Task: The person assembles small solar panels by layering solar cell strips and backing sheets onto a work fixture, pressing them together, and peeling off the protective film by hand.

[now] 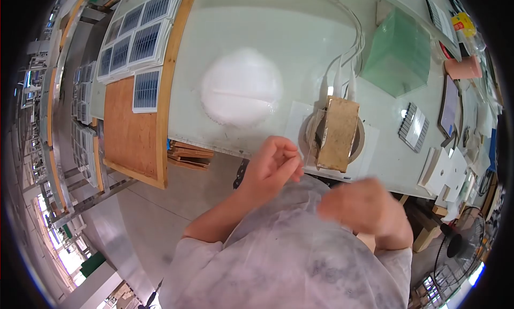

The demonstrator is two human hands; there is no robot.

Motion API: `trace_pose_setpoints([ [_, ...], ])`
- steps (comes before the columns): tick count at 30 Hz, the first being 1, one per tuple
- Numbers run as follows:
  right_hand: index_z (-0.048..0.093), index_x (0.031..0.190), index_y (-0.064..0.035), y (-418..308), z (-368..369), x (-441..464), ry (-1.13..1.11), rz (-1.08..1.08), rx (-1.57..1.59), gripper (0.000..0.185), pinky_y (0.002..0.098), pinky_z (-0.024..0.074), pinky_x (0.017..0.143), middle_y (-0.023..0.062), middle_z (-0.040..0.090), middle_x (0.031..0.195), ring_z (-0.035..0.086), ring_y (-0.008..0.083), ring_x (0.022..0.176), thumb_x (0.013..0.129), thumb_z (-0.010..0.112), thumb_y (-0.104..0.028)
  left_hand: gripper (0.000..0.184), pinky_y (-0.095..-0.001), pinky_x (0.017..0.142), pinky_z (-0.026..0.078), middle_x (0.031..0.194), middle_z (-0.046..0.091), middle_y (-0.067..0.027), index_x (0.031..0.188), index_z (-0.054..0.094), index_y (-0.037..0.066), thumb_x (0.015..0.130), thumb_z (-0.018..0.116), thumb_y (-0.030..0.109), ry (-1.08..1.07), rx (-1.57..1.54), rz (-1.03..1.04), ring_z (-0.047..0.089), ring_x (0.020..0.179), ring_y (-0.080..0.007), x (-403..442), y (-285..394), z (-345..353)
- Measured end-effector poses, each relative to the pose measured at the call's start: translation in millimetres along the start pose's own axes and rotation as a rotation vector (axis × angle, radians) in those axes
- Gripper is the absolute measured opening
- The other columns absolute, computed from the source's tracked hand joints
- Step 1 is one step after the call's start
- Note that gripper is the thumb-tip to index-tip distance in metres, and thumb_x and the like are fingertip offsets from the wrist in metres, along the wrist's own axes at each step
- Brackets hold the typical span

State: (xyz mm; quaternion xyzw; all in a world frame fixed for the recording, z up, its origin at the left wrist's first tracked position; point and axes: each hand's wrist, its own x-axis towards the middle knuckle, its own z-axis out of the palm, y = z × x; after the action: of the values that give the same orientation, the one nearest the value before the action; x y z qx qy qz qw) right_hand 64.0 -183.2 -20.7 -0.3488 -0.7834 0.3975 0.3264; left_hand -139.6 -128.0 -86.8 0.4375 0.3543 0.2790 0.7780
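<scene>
My left hand point(274, 163) is over the table's front edge, its fingers curled in toward the thumb. Whether anything is pinched there I cannot make out. A clear thin sheet point(315, 135) stands just beyond its fingertips, beside a brown block point(338, 132). The block lies across a round, ring-like base point(360, 143) on white paper. My right hand point(357, 206) is in front of my body, right of the left hand and nearer to me. Motion smears its fingers, so its grip is unclear.
A white round mound or pad point(242, 89) lies mid-table. Small solar panels point(145, 41) are stacked on a wooden board point(131, 132) at left. A green translucent block point(399, 52), a striped panel point(413, 127) and a pink roll point(463, 67) are at right. A fan point(460, 245) stands lower right.
</scene>
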Motion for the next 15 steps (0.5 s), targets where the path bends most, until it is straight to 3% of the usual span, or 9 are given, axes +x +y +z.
trace_pose_setpoints([
  [2,0.060,0.083,-0.0015,15,-6,9,0.114,-0.010,-0.159,0.013,0.0287,0.0473,0.051,0.0081,0.061,0.075,0.060,0.0233,0.061,0.070,0.065,0.000,0.013,-0.0243,0.062,0.046,0.084,0.051,-0.0060,0.101,0.040,0.003,0.089,0.044,0.000,-0.047,-0.034,-0.004,0.052,0.071,-0.0102,5,1,2],
  [4,0.060,0.089,-0.0017,27,-13,21,0.238,0.158,-0.280,0.021,0.0281,0.0468,0.052,0.0083,0.062,0.073,0.061,0.0214,0.061,0.070,0.068,-0.002,0.013,-0.0240,0.061,0.046,0.083,0.051,-0.0058,0.101,0.040,0.003,0.089,0.043,0.000,-0.078,-0.035,-0.001,0.051,0.071,-0.0101,8,2,2],
  [11,0.059,0.093,-0.0015,47,-34,35,0.206,0.131,-0.310,0.030,0.0272,0.0455,0.052,0.0079,0.062,0.070,0.062,0.0204,0.060,0.067,0.072,-0.005,0.011,-0.0234,0.060,0.045,0.081,0.053,-0.0057,0.100,0.041,0.003,0.089,0.043,0.001,-0.121,-0.048,0.005,0.052,0.072,-0.0096,9,1,-1],
  [15,0.059,0.094,-0.0011,49,-41,39,0.173,0.147,-0.321,0.032,0.0269,0.0457,0.054,0.0082,0.062,0.070,0.062,0.0205,0.061,0.066,0.073,-0.005,0.011,-0.0252,0.060,0.046,0.084,0.056,-0.0100,0.100,0.042,0.002,0.089,0.042,-0.002,-0.135,-0.063,0.013,0.056,0.074,-0.0139,9,0,-2],
])
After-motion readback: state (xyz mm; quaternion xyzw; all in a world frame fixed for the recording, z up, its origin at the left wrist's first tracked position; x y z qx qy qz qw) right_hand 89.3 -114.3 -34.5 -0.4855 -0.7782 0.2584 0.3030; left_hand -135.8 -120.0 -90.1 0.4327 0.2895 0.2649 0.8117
